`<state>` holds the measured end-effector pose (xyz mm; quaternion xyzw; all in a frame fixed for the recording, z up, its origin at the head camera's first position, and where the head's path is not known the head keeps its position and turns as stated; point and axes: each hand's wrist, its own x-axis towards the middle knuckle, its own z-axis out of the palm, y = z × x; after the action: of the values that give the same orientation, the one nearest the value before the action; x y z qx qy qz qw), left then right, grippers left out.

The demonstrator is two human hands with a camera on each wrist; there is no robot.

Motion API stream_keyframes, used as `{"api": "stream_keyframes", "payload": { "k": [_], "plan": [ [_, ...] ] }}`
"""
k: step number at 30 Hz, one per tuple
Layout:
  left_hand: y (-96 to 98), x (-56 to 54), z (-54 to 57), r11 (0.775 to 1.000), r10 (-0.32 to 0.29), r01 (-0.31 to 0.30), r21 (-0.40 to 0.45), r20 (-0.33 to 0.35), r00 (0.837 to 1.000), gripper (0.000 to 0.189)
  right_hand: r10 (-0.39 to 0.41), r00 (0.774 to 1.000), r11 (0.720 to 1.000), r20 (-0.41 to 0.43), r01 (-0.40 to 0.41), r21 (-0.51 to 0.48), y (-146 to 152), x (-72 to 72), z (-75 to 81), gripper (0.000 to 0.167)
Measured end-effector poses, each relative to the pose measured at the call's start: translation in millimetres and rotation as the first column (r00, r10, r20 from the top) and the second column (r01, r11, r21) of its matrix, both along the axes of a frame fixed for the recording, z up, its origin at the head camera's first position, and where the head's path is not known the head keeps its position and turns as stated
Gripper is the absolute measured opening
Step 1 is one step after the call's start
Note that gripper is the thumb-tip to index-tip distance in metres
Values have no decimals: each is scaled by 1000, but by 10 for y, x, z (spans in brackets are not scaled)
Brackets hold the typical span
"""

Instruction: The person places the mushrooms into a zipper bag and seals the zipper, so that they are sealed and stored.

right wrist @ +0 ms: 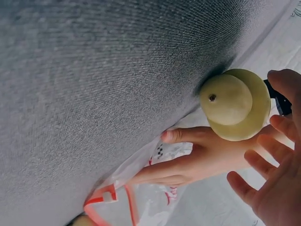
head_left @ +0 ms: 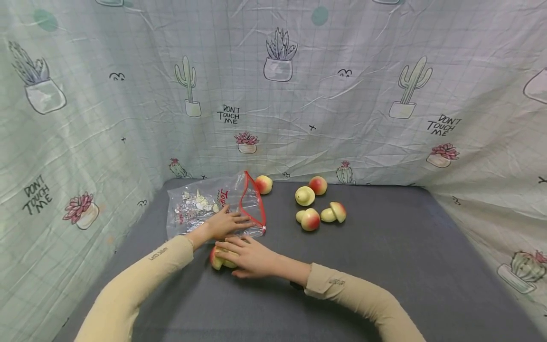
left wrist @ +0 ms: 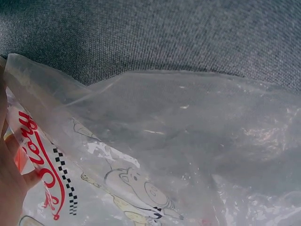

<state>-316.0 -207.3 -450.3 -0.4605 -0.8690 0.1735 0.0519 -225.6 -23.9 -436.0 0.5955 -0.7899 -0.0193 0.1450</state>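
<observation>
A clear plastic zip bag (head_left: 196,192) with red edging and cartoon print lies on the table's left part. My left hand (head_left: 224,223) rests on it near the mouth, fingers extended. Just in front of the bag is a yellow mushroom (head_left: 215,260) with a red-tinged cap, partly covered by my right hand (head_left: 255,259). In the right wrist view that mushroom (right wrist: 228,107) shows its stem end, with the thumb near its cap and the fingers spread apart, not curled round it. The left wrist view shows the bag's film (left wrist: 188,122) and fingers at its left edge.
Several similar mushrooms stand or lie behind and right of the bag: one mushroom (head_left: 264,184) by its red edge, others (head_left: 310,220) grouped farther right. The dark grey table (head_left: 384,266) meets a cactus-printed curtain (head_left: 342,118) at the back and sides.
</observation>
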Motion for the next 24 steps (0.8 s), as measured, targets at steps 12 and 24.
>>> {"api": "stream_keyframes", "payload": {
  "k": [12,24],
  "plan": [
    [-4,-17,-9,1000,-3,3,21,26,1000,58,-59,997,996,-51,63,68,-79,32,-39,72],
    [6,26,43,1000,5,-6,26,52,999,59,-55,994,997,-91,60,51,-115,64,-73,78]
  ]
}}
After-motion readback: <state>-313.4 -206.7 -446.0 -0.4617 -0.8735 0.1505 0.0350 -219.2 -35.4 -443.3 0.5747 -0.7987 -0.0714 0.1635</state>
